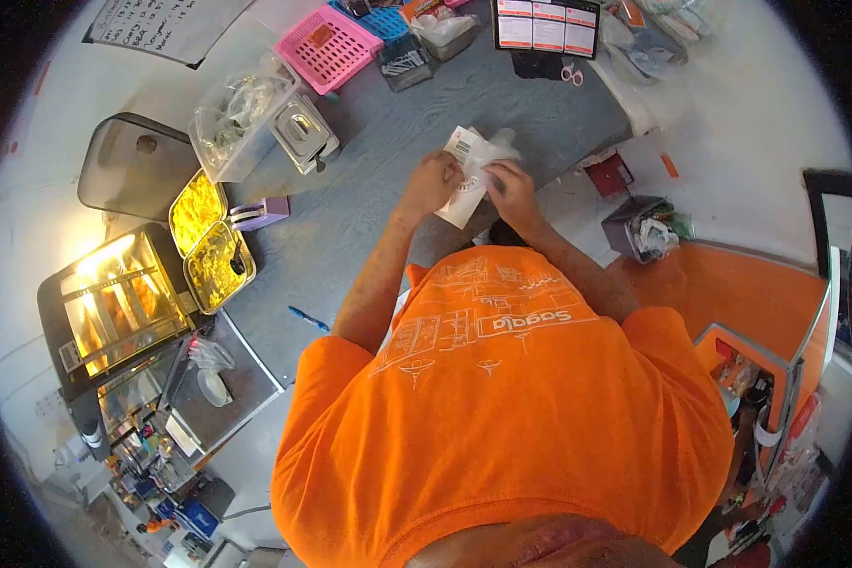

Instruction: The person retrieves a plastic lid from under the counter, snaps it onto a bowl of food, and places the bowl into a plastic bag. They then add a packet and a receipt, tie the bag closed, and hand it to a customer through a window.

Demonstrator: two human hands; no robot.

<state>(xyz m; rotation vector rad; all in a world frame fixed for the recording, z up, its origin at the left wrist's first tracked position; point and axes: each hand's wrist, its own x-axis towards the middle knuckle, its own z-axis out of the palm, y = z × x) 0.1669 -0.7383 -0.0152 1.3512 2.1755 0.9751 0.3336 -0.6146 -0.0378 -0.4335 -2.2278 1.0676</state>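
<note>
A white printed paper packet (461, 204) lies slanted over the front edge of the grey table, between my two hands. My left hand (434, 183) has its fingers curled shut on the packet's left edge. On the other side my right hand (513, 192) is closed, its fingers gathered at a crumpled, translucent white plastic piece (498, 148) that overlaps the packet. The plastic sticks out above both hands. My fingers cover part of the packet's print.
The grey table (388, 123) carries a clear bin (241, 118), a steel container (305, 133), a pink basket (327, 47), a tablet (545, 26) and scissors (572, 74). Left are yellow-filled trays (220, 265), a lit warmer (118, 308), a purple dispenser (260, 214) and a blue pen (309, 318).
</note>
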